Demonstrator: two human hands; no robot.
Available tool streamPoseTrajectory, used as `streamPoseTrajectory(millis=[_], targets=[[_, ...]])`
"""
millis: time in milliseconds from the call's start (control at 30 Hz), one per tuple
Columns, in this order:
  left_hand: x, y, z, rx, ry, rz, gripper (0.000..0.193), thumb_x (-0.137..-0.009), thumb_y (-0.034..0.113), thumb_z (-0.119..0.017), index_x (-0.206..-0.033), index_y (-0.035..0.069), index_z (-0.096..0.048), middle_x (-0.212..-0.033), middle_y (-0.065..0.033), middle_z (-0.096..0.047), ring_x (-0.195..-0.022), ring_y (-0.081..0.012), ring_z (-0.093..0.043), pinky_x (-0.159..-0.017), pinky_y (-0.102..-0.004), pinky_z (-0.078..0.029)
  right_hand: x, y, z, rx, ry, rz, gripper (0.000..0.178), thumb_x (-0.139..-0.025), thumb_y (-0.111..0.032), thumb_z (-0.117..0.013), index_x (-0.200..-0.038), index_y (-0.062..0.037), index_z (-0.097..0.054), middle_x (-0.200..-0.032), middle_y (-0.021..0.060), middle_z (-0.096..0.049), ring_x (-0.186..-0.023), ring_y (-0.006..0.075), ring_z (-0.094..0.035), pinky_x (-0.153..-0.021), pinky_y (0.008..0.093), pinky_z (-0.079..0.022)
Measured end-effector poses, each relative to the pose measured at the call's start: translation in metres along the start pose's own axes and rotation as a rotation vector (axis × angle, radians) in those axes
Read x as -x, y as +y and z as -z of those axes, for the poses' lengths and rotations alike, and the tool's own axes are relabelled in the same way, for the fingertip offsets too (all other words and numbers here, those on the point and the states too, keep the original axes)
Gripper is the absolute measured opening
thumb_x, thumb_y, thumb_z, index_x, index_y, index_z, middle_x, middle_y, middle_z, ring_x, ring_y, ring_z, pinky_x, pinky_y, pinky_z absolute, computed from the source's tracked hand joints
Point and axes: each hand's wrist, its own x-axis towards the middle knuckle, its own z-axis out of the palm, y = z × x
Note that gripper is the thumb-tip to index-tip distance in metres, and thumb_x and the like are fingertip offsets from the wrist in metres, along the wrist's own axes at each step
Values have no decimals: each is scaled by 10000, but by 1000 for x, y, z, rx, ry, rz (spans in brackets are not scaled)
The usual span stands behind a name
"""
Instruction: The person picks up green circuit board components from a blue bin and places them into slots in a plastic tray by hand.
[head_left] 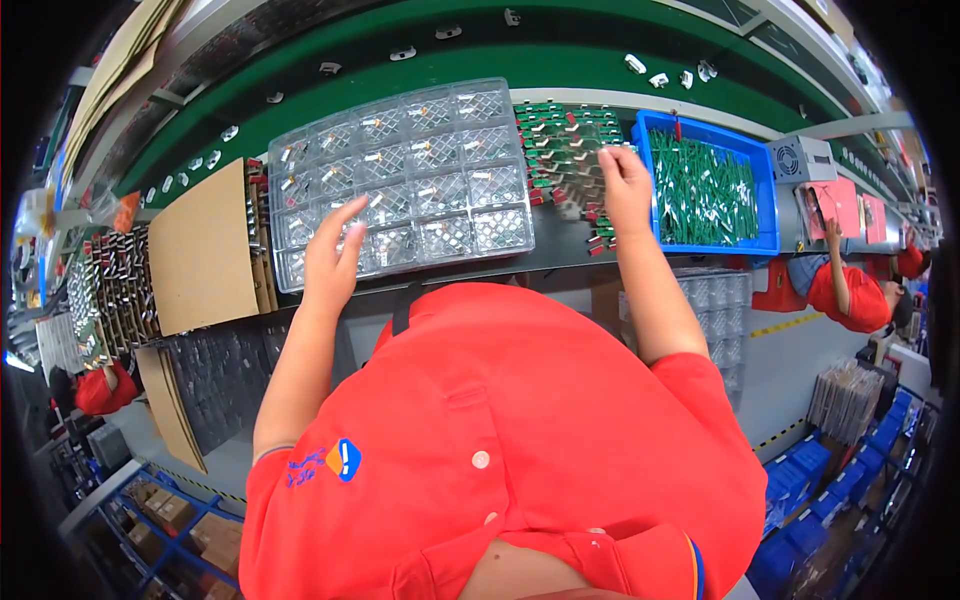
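My left hand (332, 252) is at the lower left of a clear plastic blister tray (403, 268), its thumb and forefinger spread apart. Small parts with white and orange pieces sit in the tray's square pockets. My right hand (628, 188) is closed, fingertips pressed together, beside rows of green circuit boards (570, 130) with red and white parts. Whatever its fingers pinch, if anything, is too small or hidden to name. Just left of that hand, part of the boards looks smeared. A blue bin (712, 250) of thin green pieces (705, 190) stands just right of my right hand.
Beyond the tray runs a green conveyor belt (560, 55) with scattered white parts (635, 64). Cardboard sheets (200, 250) and stacked boards (115, 290) lie to the left. A grey fan unit (803, 160) stands right of the bin. Co-workers in red (850, 297) are at both sides.
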Motion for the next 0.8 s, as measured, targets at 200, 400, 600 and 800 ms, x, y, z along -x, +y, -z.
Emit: streamPoseTrajectory(millis=[200,400,600,800], targets=[[-52,54,-21,350,-52,-369,522,-865,249,-441,-1301,33,-252,-1201,-146,-478,-1143,-266,-425,-966,-336,-284,-8,-121,-4,-75,-263,251,30,-794,0,-526,-778,23,-537,-699,9,-437,-649,85,-388,-594,193,-304],[-39,45,3,816,-242,-138,366,-871,228,-469,-1174,23,-455,-1022,-95,-569,-955,-174,-538,-833,-278,-403,12,-155,-63,-370,-434,87,49,-813,-12,-500,-803,11,-542,-764,22,-468,-712,99,-421,-651,222,-331],[-9,-16,35,978,-206,-130,289,-869,130,-459,-1127,8,-500,-990,-80,-569,-905,-135,-537,-799,-264,-416,29,-154,-131,-585,-612,-260,91,-828,-54,-505,-869,6,-559,-886,64,-555,-815,127,-506,-749,249,-389],[8,-154,62,-11,139,-21,332,-836,185,-511,-1134,45,-468,-1066,-111,-558,-1003,-251,-526,-858,-341,-402,39,-166,-180,-455,-692,-403,89,-827,-77,-525,-848,3,-557,-829,23,-556,-754,84,-479,-699,225,-366]])
